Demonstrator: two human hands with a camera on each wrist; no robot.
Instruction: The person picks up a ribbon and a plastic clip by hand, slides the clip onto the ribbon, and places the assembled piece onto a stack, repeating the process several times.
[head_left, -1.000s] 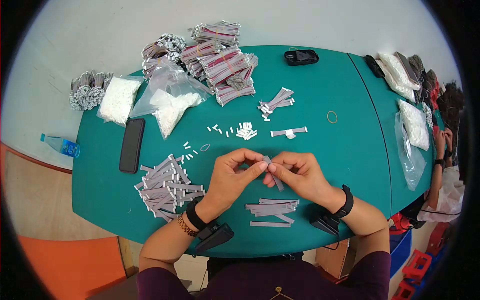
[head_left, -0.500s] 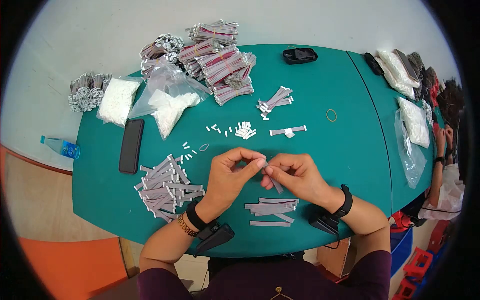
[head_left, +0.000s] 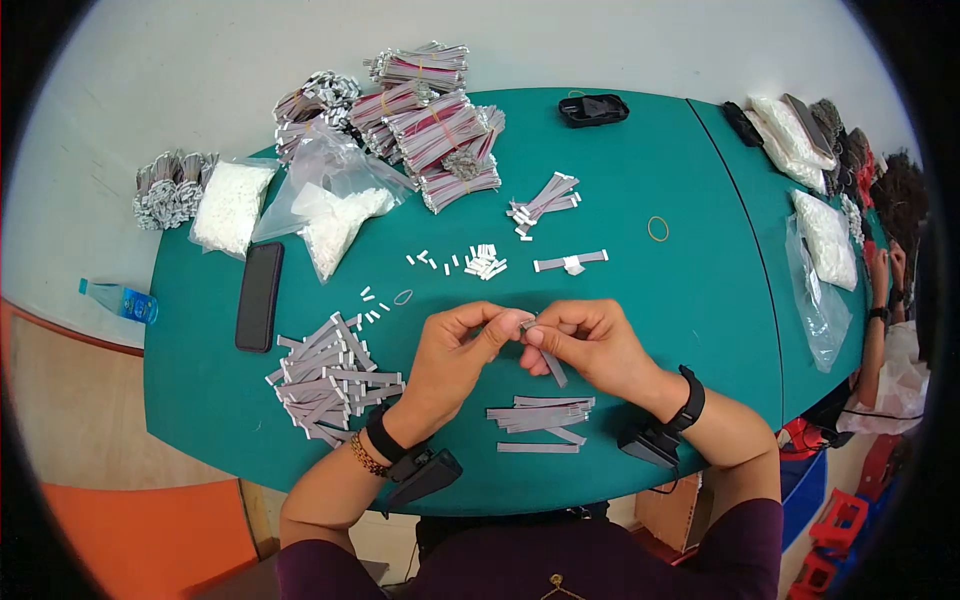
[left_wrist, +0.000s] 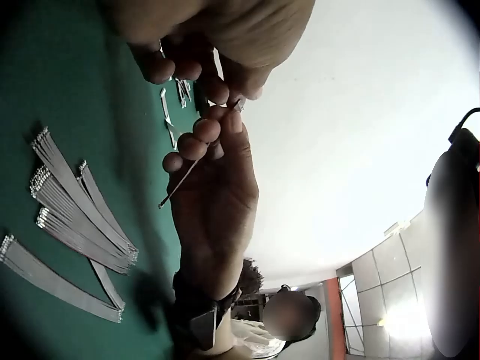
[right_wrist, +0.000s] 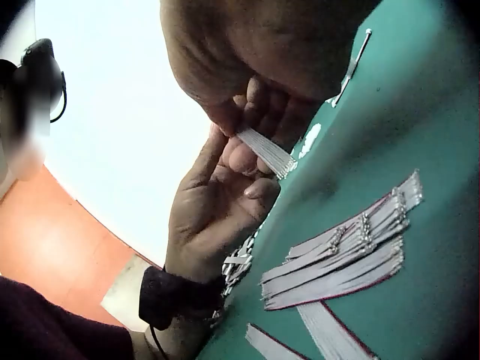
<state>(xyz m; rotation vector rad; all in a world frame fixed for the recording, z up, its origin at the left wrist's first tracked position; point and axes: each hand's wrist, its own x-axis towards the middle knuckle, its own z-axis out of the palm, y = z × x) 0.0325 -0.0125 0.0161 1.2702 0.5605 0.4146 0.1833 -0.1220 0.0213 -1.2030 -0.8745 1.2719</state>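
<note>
In the head view both hands meet over the table, thumbs and forefingers close together. My right hand (head_left: pixel 590 345) pinches a short grey ribbon cable (head_left: pixel 554 370), whose lower end hangs below the fingers. With bent forefinger and thumb, my left hand (head_left: pixel 462 352) pinches the cable's upper end. A small pale piece (left_wrist: pixel 238 104) shows between the fingertips in the left wrist view; fingers hide most of it. Seen from the right wrist, the cable (right_wrist: pixel 266 152) fans out into fine wire ends. Loose flat cables (head_left: pixel 540 415) lie just below the hands.
A heap of cables with white ends (head_left: pixel 330 380) lies left, near a phone (head_left: pixel 259 297). Small white connectors (head_left: pixel 485 262) and a few finished-looking cables (head_left: pixel 545 203) lie beyond the hands. Bags of white pieces (head_left: pixel 235 207) and bundled cables (head_left: pixel 440 130) stand at the back.
Both hands keep their pinch on the cable, with small finger shifts at its upper end. The head view has shifted slightly; the things on the table have stayed put.
</note>
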